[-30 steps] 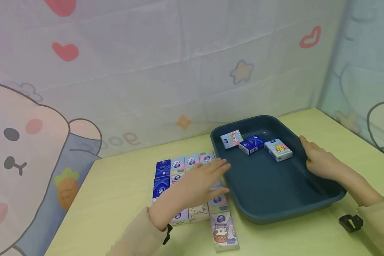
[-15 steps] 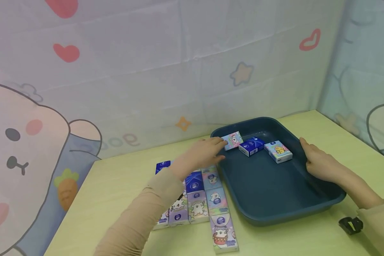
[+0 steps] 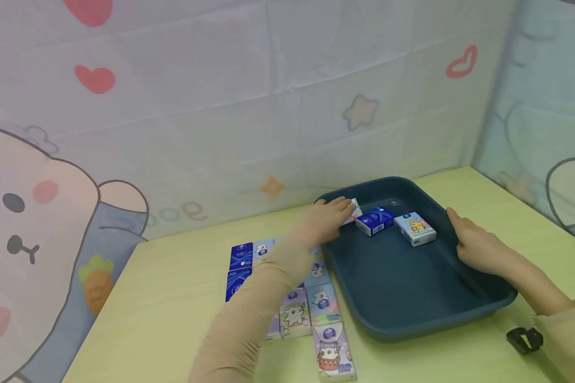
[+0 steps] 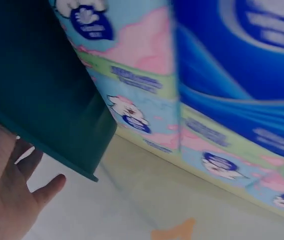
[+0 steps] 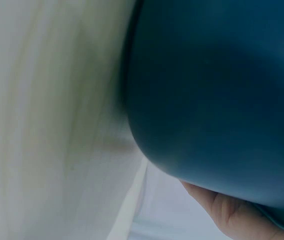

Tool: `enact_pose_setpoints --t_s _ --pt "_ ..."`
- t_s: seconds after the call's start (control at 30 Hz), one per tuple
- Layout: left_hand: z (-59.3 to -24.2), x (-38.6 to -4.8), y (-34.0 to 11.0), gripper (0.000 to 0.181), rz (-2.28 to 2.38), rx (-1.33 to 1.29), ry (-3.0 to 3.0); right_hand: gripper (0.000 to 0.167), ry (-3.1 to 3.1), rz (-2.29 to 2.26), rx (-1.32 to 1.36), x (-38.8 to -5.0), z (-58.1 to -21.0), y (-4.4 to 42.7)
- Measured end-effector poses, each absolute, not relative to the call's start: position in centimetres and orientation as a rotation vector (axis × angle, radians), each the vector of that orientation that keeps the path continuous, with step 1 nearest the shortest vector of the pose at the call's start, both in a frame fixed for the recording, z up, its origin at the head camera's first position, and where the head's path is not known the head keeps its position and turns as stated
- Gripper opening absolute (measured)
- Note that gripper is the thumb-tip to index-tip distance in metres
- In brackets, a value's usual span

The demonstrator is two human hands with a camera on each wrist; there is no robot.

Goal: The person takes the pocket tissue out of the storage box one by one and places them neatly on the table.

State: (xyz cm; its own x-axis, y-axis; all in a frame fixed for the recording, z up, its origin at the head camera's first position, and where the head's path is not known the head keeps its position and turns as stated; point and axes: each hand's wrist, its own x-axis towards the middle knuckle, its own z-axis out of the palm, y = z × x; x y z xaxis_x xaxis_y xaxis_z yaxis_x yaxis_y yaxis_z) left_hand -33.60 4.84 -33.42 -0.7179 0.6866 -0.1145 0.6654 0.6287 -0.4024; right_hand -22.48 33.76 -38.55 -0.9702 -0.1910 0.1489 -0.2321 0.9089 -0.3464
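A dark teal plastic tray (image 3: 412, 282) holds three small packs of pocket tissues. My left hand (image 3: 327, 222) reaches over its far left rim, and its fingers partly cover a pastel tissue pack (image 3: 355, 209). In the left wrist view the thumb (image 4: 49, 192) stands apart, while the tray's rim hides other fingers. A blue tissue pack (image 3: 376, 220) and another pastel pack with a yellow figure (image 3: 415, 229) lie beside it. My right hand (image 3: 481, 247) grips the tray's right rim; the right wrist view shows that hand (image 5: 232, 212) against the tray's outer side.
Left of the tray lies a block of several tissue packs (image 3: 294, 314), partly behind my left sleeve. One pack (image 3: 333, 354) sticks out at the front. A black clip-like piece (image 3: 524, 339) hangs by the right sleeve. A printed cloth (image 3: 211, 106) backs the table (image 3: 172, 287).
My left hand has moved from above the tissue block, up and right, over the tray's far left corner to the pastel pack. The right hand stays on the rim.
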Motion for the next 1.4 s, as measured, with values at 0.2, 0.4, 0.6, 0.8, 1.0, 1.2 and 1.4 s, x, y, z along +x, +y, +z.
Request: enact_pose_setpoints --t_s 0.2,0.4,0.6,0.8,1.0,1.2,1.4 --pt "-34.1 -34.4 6.8 0.07 0.845 -1.102 -2.723 0.069 -2.962 0.554 0.323 -22.3 -38.5 34.1" --pt "-34.7 -34.7 8.1 0.072 1.11 -1.038 -2.632 0.07 -2.952 0.544 0.323 -22.0 -38.4 34.2" --pt "-35.6 -34.8 8.4 0.073 1.241 -0.963 -2.622 0.069 -2.944 0.543 0.328 -21.8 -38.4 33.7" --pt "-36.2 -35.3 8.5 0.068 1.361 -0.962 -2.504 0.069 -2.929 0.527 0.34 -21.6 -38.1 33.4" --pt "-36.4 -35.7 8.5 0.069 1.369 -0.949 -2.485 0.068 -2.923 0.519 0.364 -21.7 -37.7 33.1" --pt "-36.3 -35.6 8.3 0.065 1.375 -0.941 -2.47 0.068 -2.938 0.528 0.358 -21.6 -37.4 32.8" --pt "-36.2 -35.5 8.2 0.055 1.338 -0.916 -2.5 0.068 -2.948 0.534 0.354 -21.5 -37.4 32.7"
